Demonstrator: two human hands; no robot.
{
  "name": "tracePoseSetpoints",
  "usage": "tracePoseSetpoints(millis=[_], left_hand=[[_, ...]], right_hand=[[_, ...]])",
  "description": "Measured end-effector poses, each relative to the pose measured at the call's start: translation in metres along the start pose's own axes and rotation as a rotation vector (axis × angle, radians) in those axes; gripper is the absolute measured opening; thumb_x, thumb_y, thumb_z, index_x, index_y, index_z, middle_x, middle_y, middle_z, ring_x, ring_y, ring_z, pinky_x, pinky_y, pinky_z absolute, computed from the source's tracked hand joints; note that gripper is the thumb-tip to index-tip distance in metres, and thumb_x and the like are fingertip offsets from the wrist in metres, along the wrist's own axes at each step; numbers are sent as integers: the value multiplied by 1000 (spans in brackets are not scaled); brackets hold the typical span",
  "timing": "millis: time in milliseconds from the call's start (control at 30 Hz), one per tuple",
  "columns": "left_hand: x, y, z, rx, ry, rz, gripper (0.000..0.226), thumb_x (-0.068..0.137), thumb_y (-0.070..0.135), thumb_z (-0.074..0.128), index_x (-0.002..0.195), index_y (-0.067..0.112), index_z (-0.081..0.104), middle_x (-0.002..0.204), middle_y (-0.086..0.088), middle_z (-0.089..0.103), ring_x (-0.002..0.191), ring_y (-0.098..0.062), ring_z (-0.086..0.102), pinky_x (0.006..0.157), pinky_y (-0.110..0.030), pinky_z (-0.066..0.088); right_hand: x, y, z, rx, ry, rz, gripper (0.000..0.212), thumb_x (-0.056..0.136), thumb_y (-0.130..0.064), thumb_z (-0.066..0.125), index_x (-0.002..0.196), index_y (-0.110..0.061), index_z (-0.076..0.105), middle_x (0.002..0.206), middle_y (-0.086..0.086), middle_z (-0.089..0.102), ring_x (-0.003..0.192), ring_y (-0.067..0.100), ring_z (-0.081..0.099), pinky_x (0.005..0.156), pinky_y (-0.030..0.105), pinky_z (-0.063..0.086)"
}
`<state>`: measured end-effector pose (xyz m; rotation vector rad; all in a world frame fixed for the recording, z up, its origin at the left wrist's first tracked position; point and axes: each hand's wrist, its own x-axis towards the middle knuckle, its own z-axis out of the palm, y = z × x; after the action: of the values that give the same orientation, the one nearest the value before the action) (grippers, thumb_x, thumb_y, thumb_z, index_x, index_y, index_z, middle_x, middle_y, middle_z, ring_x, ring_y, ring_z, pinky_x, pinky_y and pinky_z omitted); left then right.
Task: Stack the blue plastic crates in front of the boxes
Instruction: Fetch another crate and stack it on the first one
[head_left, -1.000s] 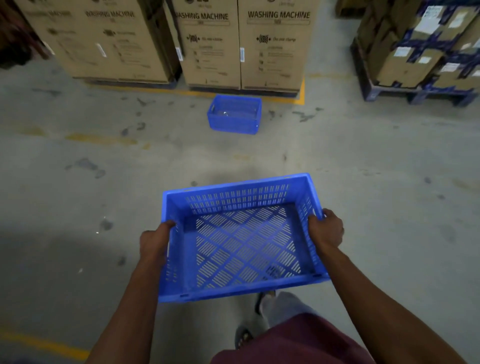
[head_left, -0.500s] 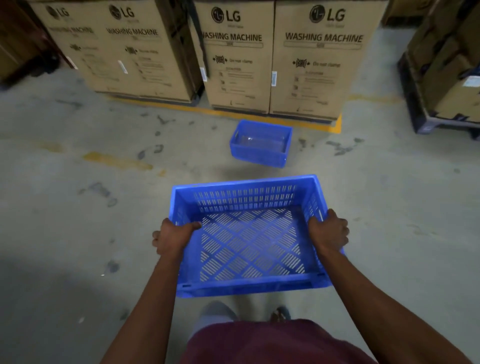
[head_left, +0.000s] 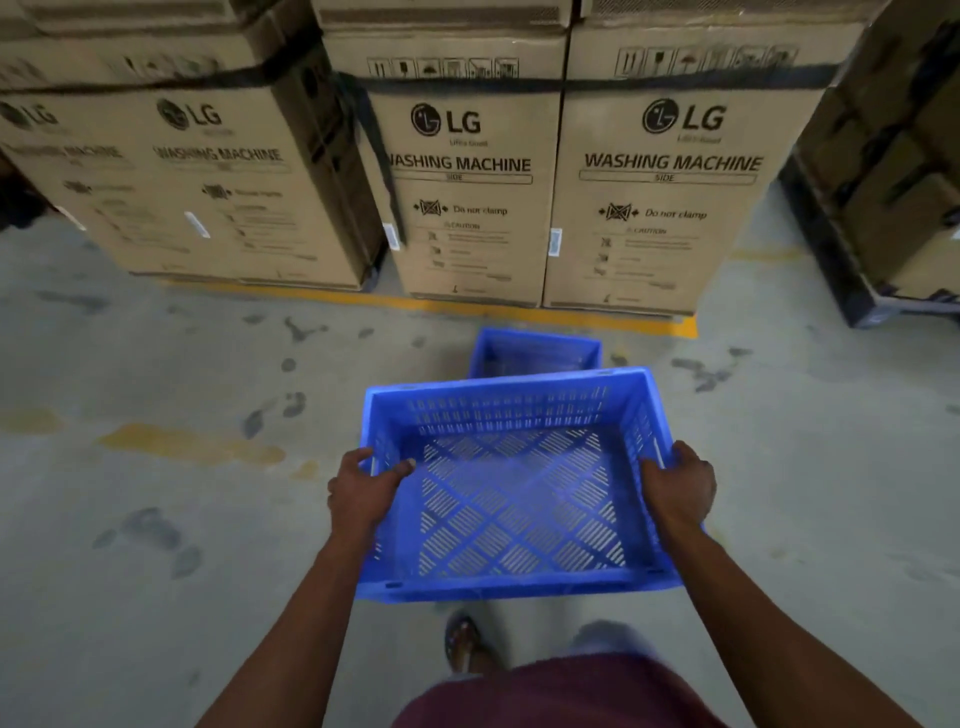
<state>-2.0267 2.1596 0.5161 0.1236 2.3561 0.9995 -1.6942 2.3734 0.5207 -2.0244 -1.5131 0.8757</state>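
Head view: left hand (head_left: 363, 493) and right hand (head_left: 678, 486) each grip the carried crate's (head_left: 511, 519) side rims, floor crate (head_left: 535, 353) just beyond

Slotted blue crate (head_left: 511, 499) held level, second crate (head_left: 535, 353) floored beyond.

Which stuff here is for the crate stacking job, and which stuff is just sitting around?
For the job:
carried blue crate, gripped by the left hand and the right hand
blue crate on the floor
washing machine boxes

Just sitting around:
yellow floor line
dark pallet of cartons
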Motion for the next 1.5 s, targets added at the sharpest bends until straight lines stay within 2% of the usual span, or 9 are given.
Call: tracePoseSetpoints(millis=[100, 367, 633, 767, 1000, 1167, 1267, 1367, 1500], left_hand=[[71, 43, 9, 15, -19, 31, 85, 44, 80, 78, 116, 39, 60, 124, -8, 66, 107, -32, 67, 96, -49, 56], [254, 148, 103, 82, -77, 63, 58, 50, 72, 83, 94, 36, 69, 104, -14, 75, 90, -38, 73, 78, -50, 63], [386, 240, 209, 125, -125, -26, 34, 53, 63, 79, 79, 41, 74, 88, -11, 78, 89, -36, 75, 84, -50, 62], [453, 267, 271, 126, -191, -23, 49, 56, 58, 77, 89, 23, 78, 95, 1, 79, 91, -18, 75, 90, -41, 61], [613, 223, 403, 177, -291, 71, 46, 52, 48, 61, 84, 19, 78, 89, 0, 79, 90, -29, 75, 83, -51, 62], [651, 211, 466, 288, -327, 106, 30, 69, 40, 80, 90, 19, 77, 84, -5, 73, 75, -26, 69, 69, -40, 56], [665, 193, 491, 402, -352, 168, 30, 75, 41, 83, 99, 24, 75, 96, -9, 63, 110, -31, 57, 90, -39, 52], [669, 192, 505, 439, -333, 197, 49, 78, 38, 86, 119, 19, 68, 109, -3, 48, 122, -38, 51, 106, -45, 47], [666, 182, 495, 436, -288, 158, 89, 83, 32, 82, 155, 10, 36, 145, -26, 49, 129, -42, 54, 110, -45, 46]], right_hand=[[36, -30, 31, -2, 36, -2, 53, 65, -38, 56, 103, -2, 68, 87, 27, 69, 87, 49, 67, 79, 48, 54], [175, -93, 134, 30, 56, 117, 49, 64, -35, 56, 100, -4, 69, 85, 26, 69, 85, 47, 67, 79, 48, 54], [336, -137, 227, -133, -90, 242, 40, 73, -37, 63, 103, -11, 65, 97, 22, 70, 94, 45, 67, 79, 47, 56], [416, -127, 291, -194, -157, 259, 44, 68, -46, 54, 94, -11, 58, 91, 17, 70, 89, 42, 67, 75, 46, 58], [533, -106, 400, -180, -236, 194, 52, 86, -24, 70, 134, -6, 59, 127, 23, 65, 118, 40, 61, 98, 43, 49], [585, -65, 462, -258, -288, 142, 64, 87, -22, 71, 145, -5, 50, 135, 24, 60, 126, 39, 57, 103, 40, 45], [597, -39, 488, -287, -333, 149, 80, 84, -23, 75, 154, -7, 37, 145, 26, 48, 132, 42, 50, 111, 40, 39], [600, -24, 501, -358, -404, 109, 98, 82, -23, 78, 160, -12, 19, 147, 27, 28, 134, 48, 37, 117, 44, 31], [597, -2, 504, -486, -478, 27, 113, 83, -21, 73, 158, -2, -9, 164, 26, 3, 149, 49, 15, 122, 53, 20]])
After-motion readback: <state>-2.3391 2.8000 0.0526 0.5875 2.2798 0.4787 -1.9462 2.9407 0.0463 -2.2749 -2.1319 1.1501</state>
